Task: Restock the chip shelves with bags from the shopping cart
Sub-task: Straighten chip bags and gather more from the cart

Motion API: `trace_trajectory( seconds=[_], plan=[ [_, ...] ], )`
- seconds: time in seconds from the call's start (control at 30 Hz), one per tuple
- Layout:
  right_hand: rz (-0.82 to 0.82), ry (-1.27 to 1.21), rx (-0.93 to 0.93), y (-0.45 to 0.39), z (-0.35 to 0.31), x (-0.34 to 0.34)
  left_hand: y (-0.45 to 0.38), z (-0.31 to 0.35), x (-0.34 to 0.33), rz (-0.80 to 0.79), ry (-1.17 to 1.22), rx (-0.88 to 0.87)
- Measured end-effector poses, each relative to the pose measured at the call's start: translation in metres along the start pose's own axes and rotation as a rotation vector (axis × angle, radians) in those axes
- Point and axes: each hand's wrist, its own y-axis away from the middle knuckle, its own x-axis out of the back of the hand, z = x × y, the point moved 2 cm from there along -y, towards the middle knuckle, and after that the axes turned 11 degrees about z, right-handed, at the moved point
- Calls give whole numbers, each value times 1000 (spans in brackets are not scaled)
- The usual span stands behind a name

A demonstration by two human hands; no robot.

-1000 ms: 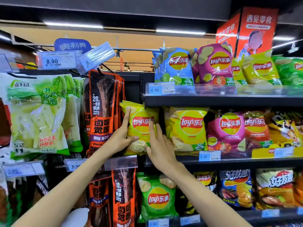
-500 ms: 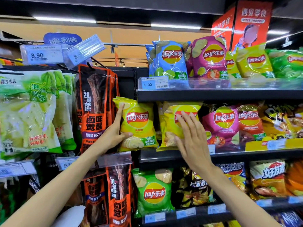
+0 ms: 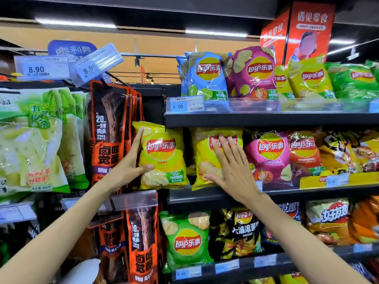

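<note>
Left hand (image 3: 128,171) pinches yellow bag (image 3: 164,158) edge; right hand (image 3: 231,167) flat on shelved bag (image 3: 207,160) (light, crushable: hold seams).

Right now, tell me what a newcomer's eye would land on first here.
First, the two bare arms at centre: the left hand grips a yellow Lay's bag at the middle shelf's left end, and the right hand presses flat on a second yellow bag beside it. Next, the red display box at top right, above the chip rows.
</note>
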Motion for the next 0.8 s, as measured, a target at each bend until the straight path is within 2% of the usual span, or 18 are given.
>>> trace_trajectory(
  seconds=[0.17, 0.47, 0.67, 0.8],
  plan=[
    [-1, -13, -7, -1, -5, -7, 4, 2, 1, -64, 23, -6],
    [-30, -83, 31, -1, -7, -1, 8, 9, -13, -39, -23, -22],
    [89, -259, 19, 5, 3, 18, 18, 20, -10, 147, -396, -91],
    [141, -312, -51, 22, 27, 21, 29, 50, -32, 283, -766, -304]
  ],
)
